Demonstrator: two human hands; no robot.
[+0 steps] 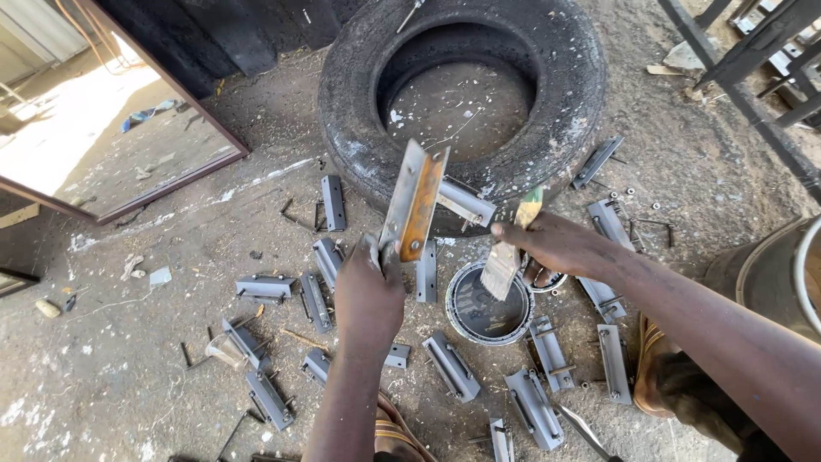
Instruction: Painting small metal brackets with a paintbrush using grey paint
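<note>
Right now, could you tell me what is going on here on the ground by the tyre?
A person's left hand holds up a rusty, half-grey metal bracket. The right hand holds a paintbrush just above an open tin of grey paint. Many grey-painted brackets lie spread on the dirt around the tin, beside an old tyre.
</note>
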